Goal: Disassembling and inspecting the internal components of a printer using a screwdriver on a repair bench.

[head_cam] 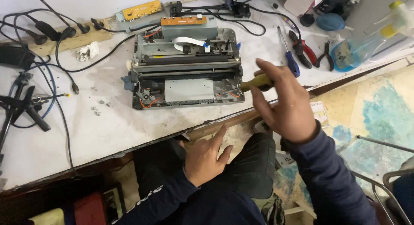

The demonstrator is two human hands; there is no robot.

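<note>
An opened grey printer chassis [185,69] sits on the white table [108,125], its cover off and rollers, a white ribbon cable and orange wires exposed. My right hand [284,100] grips a yellow-handled screwdriver [254,83] whose shaft points left into the printer's front right corner. My left hand [205,158] rests below the table edge, fingers spread, touching the wooden edge strip and holding nothing. Both arms wear dark blue sleeves.
Red-handled pliers [304,48], a blue screwdriver [290,56], small cutters [325,56] and a blue plastic bottle [353,50] lie right of the printer. An orange circuit board [141,10], a power strip [64,35] with black cables, and loose screws [95,110] lie on the left.
</note>
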